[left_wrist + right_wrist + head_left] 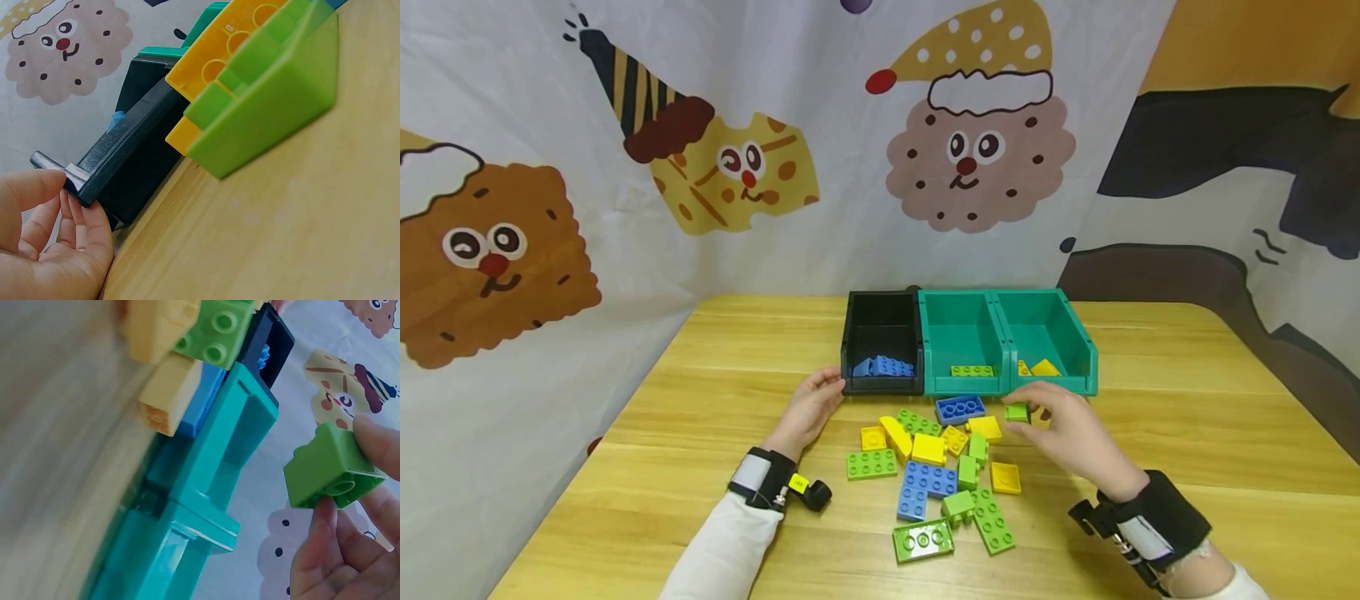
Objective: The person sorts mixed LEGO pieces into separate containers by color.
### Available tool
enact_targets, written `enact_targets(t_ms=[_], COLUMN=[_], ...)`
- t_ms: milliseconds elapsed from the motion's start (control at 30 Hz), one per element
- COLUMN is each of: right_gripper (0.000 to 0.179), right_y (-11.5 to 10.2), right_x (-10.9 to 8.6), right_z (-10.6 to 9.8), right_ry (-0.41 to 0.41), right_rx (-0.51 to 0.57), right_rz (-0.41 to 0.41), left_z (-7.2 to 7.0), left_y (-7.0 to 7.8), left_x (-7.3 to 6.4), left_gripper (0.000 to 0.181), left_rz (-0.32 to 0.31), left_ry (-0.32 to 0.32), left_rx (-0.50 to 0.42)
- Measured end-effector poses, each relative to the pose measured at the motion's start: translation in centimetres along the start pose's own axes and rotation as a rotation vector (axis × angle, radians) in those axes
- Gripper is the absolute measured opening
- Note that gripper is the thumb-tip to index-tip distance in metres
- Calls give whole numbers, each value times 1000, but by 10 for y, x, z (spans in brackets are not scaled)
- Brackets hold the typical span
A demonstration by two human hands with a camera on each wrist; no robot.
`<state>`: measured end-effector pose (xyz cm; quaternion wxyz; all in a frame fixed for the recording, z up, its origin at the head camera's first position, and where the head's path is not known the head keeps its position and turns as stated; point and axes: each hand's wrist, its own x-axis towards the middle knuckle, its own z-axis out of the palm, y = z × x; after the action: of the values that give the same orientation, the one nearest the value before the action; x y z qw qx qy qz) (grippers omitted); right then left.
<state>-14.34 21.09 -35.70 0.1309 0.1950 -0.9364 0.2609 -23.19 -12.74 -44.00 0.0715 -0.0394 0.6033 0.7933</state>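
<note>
At the near left corner of a black bin (882, 386), my left hand (807, 410) pinches the rim; the left wrist view shows the thumb over the edge and the fingers below it. My right hand (1067, 427) holds a small light green building brick (328, 465) between thumb and fingers. In the head view this hand is just in front of the right teal bin (1056, 385). Blue bricks (891, 367) lie inside the black bin. The middle teal bin (936, 385) contains a green brick (972, 371), and yellow pieces (1045, 367) are in the right one.
Loose bricks lie on the wooden table (647, 467) between my arms, among them a blue brick (930, 478), a yellow brick (929, 450) and a long green brick (993, 522). The three bins stand side by side behind them. A printed cloth (850, 242) hangs beyond the table.
</note>
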Motion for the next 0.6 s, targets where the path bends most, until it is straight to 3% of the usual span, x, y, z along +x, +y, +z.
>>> enact_targets(t_ms=[300, 600], right_gripper=[30, 34], right_y=[-9, -7], right_x=[39, 86], right_z=[4, 10], right_ry=[-46, -67], right_rx=[102, 74], right_rz=[43, 93], left_z=[-1, 0], left_y=[-2, -1], left_x=[0, 0], left_gripper=[21, 24], left_rz=[-2, -1], left_ry=[5, 7], left_rx=[-22, -23])
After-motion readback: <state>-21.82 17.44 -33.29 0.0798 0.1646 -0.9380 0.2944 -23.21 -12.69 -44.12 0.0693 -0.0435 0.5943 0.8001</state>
